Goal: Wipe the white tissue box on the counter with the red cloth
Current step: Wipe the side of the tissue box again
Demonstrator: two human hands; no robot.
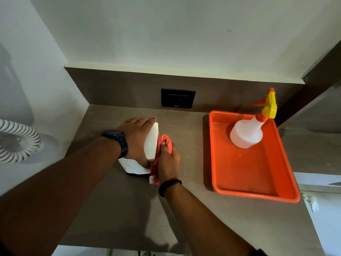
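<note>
Red cloth in right hand against tissue box; left hand grips box.

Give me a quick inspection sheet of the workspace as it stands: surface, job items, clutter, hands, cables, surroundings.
Surface: brown wood-grain counter; no spills visible.
Job's things: white tissue box tipped up on its side; red cloth pressed against its right face; white tissue trails out below the box.
Clutter: orange tray on the right, with a white spray bottle standing in it.
Hands: left hand grips the box; right hand holds the cloth bunched.
Cables: white coiled cord at the left wall.
Surroundings: black wall socket in the back panel; pale walls behind and to the left.
</note>
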